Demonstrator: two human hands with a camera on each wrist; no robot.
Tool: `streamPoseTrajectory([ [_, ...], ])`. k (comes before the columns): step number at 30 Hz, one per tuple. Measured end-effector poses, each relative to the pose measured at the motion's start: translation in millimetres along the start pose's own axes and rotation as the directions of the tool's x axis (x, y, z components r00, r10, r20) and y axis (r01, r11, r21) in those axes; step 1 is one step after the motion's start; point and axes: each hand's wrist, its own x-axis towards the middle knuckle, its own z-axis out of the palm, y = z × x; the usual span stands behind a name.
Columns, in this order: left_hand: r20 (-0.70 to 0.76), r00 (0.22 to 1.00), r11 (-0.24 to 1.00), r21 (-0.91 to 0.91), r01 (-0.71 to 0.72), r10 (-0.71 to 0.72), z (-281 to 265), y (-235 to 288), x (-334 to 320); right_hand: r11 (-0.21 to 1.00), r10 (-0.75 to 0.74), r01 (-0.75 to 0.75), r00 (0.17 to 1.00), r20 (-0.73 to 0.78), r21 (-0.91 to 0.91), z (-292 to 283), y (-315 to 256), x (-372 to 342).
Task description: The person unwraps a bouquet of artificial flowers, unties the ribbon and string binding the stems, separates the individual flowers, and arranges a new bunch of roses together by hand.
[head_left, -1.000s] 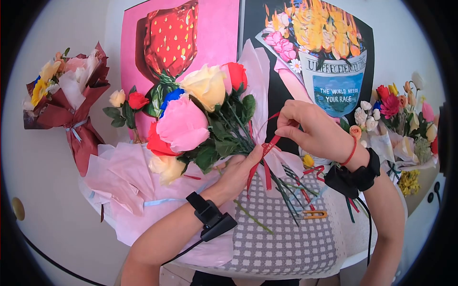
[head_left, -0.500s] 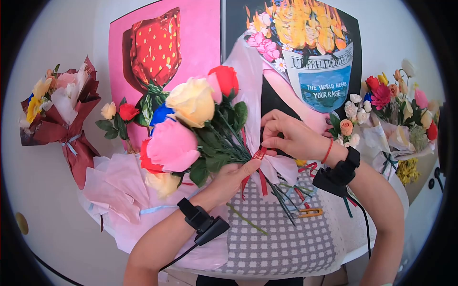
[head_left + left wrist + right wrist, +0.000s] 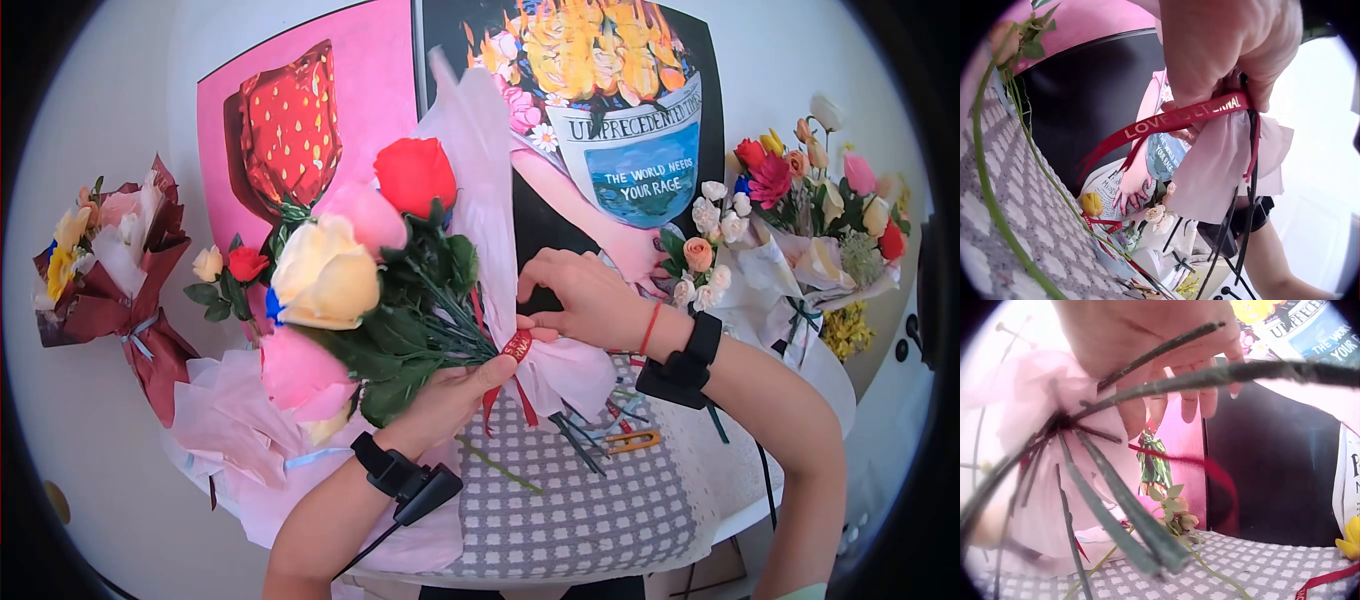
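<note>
With the left fingers (image 3: pixel 492 373), we gripped the bouquet (image 3: pixel 385 340) by its stems, thumb on the red ribbon (image 3: pixel 518 345). We positioned the right fingers (image 3: pixel 545 320) beside the ribbon; we could not tell whether they pinched it. Pale pink paper (image 3: pixel 565 375) flared out beside the ribbon. We held the bouquet above the cloth-covered worktop (image 3: pixel 560 520); an orange tool (image 3: pixel 635 440) lay near the stem ends.

A table (image 3: pixel 757 514) (cloth (image 3: pixel 580 520) checked grey) carries pink paper (image 3: pixel 245 425) and a stem (image 3: pixel 500 467).
</note>
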Motion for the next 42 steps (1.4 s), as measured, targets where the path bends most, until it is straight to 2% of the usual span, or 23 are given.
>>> streamPoseTrajectory([
  [2,-0.027,0.999,0.999,0.038,0.029,-0.028,3,1,0,0.999,0.052,-0.052,0.998,0.03,0.001,-6,-4,1],
  [3,-0.068,0.996,0.996,0.075,-0.051,0.056,6,1,2,0.932,0.253,-0.279,0.958,0.135,0.231,-10,-9,4],
  [4,-0.106,0.985,0.985,0.115,-0.126,0.139,7,1,2,0.763,0.408,-0.494,0.868,0.283,0.417,-15,-16,7],
  [5,-0.111,0.984,0.986,0.112,-0.124,0.137,5,1,2,0.672,0.376,-0.547,0.833,0.406,0.498,-22,-23,8],
  [6,-0.173,0.981,0.992,0.106,-0.066,0.084,3,1,2,0.671,0.375,-0.549,0.831,0.411,0.498,-27,-31,7],
  [8,-0.239,0.971,0.996,0.088,-0.003,0.024,3,2,3,0.876,0.201,-0.327,0.916,0.347,0.355,-30,-47,1],
  [9,-0.262,0.965,0.996,0.085,0.024,-0.001,3,5,4,0.925,0.158,-0.244,0.944,0.291,0.29,-25,-47,0],
  [13,-0.255,0.967,0.995,0.093,0.037,-0.012,11,11,6,0.939,0.234,-0.307,0.9,0.368,0.154,-24,-49,-2],
  [14,-0.238,0.971,0.99,0.133,0.044,-0.011,13,14,6,0.929,0.269,-0.341,0.889,0.37,0.144,-24,-50,-2],
  [15,-0.296,0.955,0.959,0.258,0.119,-0.038,12,18,7,0.918,0.302,-0.373,0.878,0.371,0.136,-25,-51,-2],
  [17,-0.264,0.964,0.929,0.347,0.125,-0.031,19,32,3,0.908,0.301,-0.377,0.891,0.34,0.182,-26,-50,-3],
  [20,-0.218,0.976,0.875,0.473,0.101,0.006,18,41,7,0.876,0.335,-0.416,0.889,0.312,0.244,-31,-48,1],
  [22,-0.19,0.98,0.836,0.546,0.052,0.063,15,43,9,0.807,0.341,-0.441,0.891,0.3,0.393,-30,-47,3],
  [24,-0.167,0.985,0.844,0.534,0.053,0.044,20,51,2,0.761,0.352,-0.46,0.885,0.305,0.457,-32,-52,2],
  [26,-0.165,0.986,0.862,0.493,0.114,-0.036,28,57,-8,0.665,0.381,-0.55,0.832,0.404,0.505,-39,-62,1],
  [27,-0.175,0.976,0.825,0.527,0.202,-0.127,28,61,-13,0.661,0.381,-0.553,0.83,0.408,0.507,-38,-65,-2],
  [29,-0.192,0.97,0.847,0.482,0.224,-0.147,42,62,-28,0.561,0.378,-0.573,0.819,0.431,0.597,-35,-74,-10],
  [31,-0.174,0.957,0.853,0.437,0.286,-0.232,44,60,-36,0.562,0.392,-0.576,0.818,0.422,0.594,-35,-84,-15],
  [34,-0.155,0.955,0.886,0.359,0.294,-0.254,49,46,-44,0.557,0.395,-0.579,0.815,0.424,0.596,-28,-89,-28],
  [36,-0.116,0.945,0.881,0.341,0.328,-0.307,49,38,-45,0.607,0.394,-0.581,0.812,0.43,0.542,-22,-90,-40],
  [39,-0.108,0.887,0.873,0.158,0.462,-0.449,50,16,-44,0.545,0.424,-0.656,0.753,0.502,0.523,-11,-92,-57],
  [41,-0.075,0.861,0.842,0.18,0.508,-0.503,48,9,-43,0.5,0.443,-0.736,0.67,0.596,0.457,-7,-92,-67],
  [42,-0.046,0.831,0.81,0.202,0.551,-0.554,47,5,-43,0.499,0.443,-0.737,0.669,0.597,0.455,-2,-90,-72],
])
